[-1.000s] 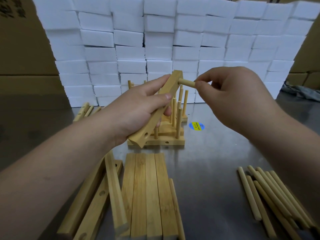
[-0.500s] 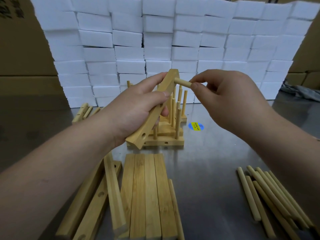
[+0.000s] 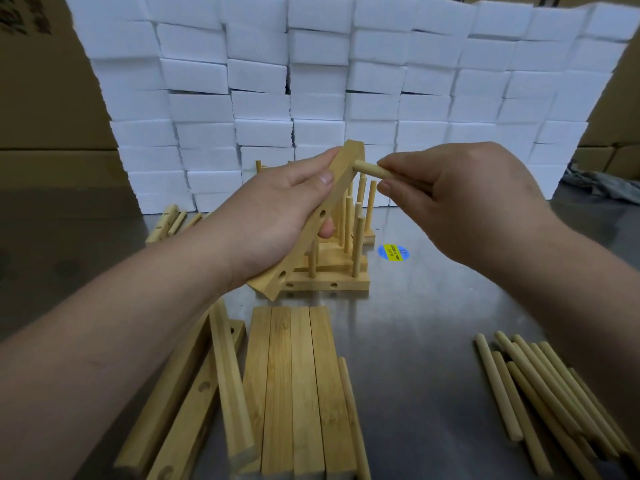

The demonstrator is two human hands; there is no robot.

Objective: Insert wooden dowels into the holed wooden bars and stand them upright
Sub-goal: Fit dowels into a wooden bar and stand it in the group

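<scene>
My left hand (image 3: 273,216) grips a holed wooden bar (image 3: 341,178), held tilted above the table with its top end up and away. My right hand (image 3: 460,199) pinches a wooden dowel (image 3: 369,169) whose tip sits in the hole near the bar's top end. Behind the hands, several bars with upright dowels (image 3: 356,237) stand on the table. Loose dowels (image 3: 540,393) lie at the near right.
Loose bars (image 3: 298,382) lie side by side at the near centre, with more holed bars (image 3: 194,396) at the near left. A few pieces (image 3: 169,220) lie far left. A blue-yellow sticker (image 3: 393,252) marks the steel table (image 3: 415,341). A white foam-block wall (image 3: 346,81) stands behind.
The bar and dowel have stayed together in my hands. My right hand has shifted slightly on the dowel; the dowel stays seated in the top hole.
</scene>
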